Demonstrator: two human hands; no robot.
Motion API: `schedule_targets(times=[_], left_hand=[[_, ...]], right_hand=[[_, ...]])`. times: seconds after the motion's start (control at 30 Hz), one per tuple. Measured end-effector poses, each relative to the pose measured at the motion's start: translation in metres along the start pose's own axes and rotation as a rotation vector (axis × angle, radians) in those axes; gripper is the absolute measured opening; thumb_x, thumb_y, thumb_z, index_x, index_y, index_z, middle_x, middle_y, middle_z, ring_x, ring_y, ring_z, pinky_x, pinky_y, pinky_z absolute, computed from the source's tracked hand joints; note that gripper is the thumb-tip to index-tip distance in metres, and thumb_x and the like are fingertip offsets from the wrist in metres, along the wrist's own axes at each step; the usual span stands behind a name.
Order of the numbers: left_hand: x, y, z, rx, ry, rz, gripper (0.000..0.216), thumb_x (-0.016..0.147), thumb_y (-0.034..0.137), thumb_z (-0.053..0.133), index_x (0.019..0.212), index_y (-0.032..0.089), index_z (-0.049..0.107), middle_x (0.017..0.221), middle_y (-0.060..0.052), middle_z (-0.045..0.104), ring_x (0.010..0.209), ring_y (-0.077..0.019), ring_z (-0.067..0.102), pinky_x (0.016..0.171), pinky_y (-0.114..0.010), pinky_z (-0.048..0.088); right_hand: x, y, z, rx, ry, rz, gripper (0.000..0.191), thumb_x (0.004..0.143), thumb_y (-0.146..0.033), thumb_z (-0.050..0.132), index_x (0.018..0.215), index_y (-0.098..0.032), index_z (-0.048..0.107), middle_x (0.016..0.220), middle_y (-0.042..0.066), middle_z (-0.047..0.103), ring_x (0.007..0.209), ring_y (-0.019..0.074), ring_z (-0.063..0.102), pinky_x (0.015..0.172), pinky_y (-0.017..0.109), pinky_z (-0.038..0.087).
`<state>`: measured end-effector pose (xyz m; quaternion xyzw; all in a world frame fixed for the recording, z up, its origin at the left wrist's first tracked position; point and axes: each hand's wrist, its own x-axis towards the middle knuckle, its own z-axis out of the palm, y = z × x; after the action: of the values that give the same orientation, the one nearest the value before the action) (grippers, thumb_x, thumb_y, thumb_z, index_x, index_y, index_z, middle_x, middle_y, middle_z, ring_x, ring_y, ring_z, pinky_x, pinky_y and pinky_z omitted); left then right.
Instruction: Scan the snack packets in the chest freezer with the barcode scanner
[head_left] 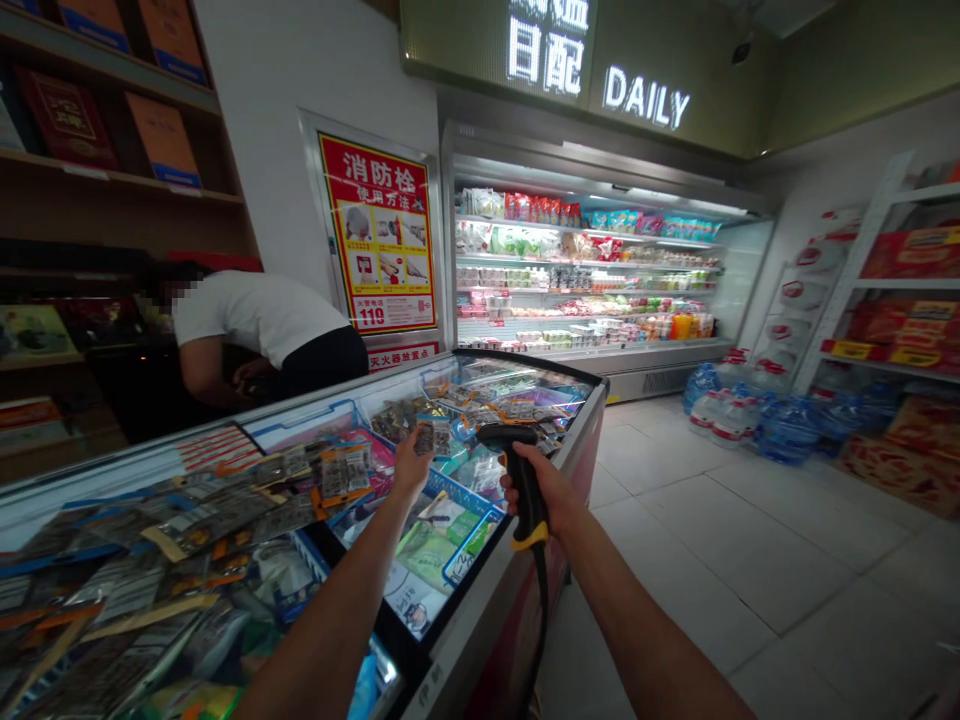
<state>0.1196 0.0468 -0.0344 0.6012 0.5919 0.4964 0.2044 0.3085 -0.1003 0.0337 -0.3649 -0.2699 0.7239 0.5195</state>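
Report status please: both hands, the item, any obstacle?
Left hand holds small packet over chest freezer. Right hand grips barcode scanner, aimed at packet. Nothing between them.

We see a black barcode scanner (517, 470) with a yellow band at the base of its grip. The wall poster (381, 235) is red with yellow panels and white characters. The floor (750, 560) tiles are pale grey, and the water jugs (780, 425) are translucent blue.
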Motion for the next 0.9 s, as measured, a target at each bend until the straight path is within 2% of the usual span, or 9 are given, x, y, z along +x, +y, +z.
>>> schedule_targets(times=[0.13, 0.33, 0.67, 0.9], left_hand=[[-0.001, 0.005, -0.007, -0.011, -0.02, -0.041, 0.055, 0.068, 0.01, 0.055, 0.123, 0.013, 0.049, 0.118, -0.012, 0.054, 0.103, -0.0196, 0.054, 0.087, -0.03, 0.043], [-0.002, 0.006, -0.01, -0.041, -0.029, 0.012, 0.053, 0.069, 0.012, 0.054, 0.122, 0.017, 0.05, 0.117, -0.009, 0.055, 0.104, -0.0203, 0.053, 0.091, -0.032, 0.041], [-0.006, 0.012, -0.015, -0.015, -0.041, -0.036, 0.063, 0.064, 0.007, 0.054, 0.125, 0.015, 0.046, 0.12, -0.011, 0.048, 0.104, -0.0186, 0.052, 0.092, -0.027, 0.039], [-0.009, 0.021, -0.013, 0.025, -0.057, 0.023, 0.064, 0.06, 0.004, 0.054, 0.123, 0.016, 0.047, 0.119, -0.01, 0.049, 0.108, -0.0218, 0.049, 0.092, -0.03, 0.039]], right_hand=[[0.0, 0.002, 0.007, -0.01, -0.05, 0.025, 0.024, 0.079, -0.042, 0.046, 0.079, -0.018, 0.049, 0.048, -0.003, 0.051, 0.036, 0.0085, 0.046, 0.036, 0.018, 0.034], [-0.002, 0.004, 0.016, -0.029, -0.032, 0.039, 0.024, 0.081, -0.04, 0.044, 0.079, -0.017, 0.049, 0.047, -0.003, 0.051, 0.035, 0.0089, 0.046, 0.035, 0.019, 0.035], [-0.002, 0.004, 0.012, -0.031, -0.09, 0.075, 0.027, 0.08, -0.043, 0.044, 0.077, -0.017, 0.049, 0.049, -0.002, 0.052, 0.035, 0.0082, 0.045, 0.035, 0.019, 0.034], [-0.003, 0.001, 0.012, -0.037, -0.099, 0.055, 0.027, 0.08, -0.043, 0.044, 0.077, -0.016, 0.05, 0.049, -0.002, 0.053, 0.035, 0.0086, 0.047, 0.036, 0.019, 0.036]])
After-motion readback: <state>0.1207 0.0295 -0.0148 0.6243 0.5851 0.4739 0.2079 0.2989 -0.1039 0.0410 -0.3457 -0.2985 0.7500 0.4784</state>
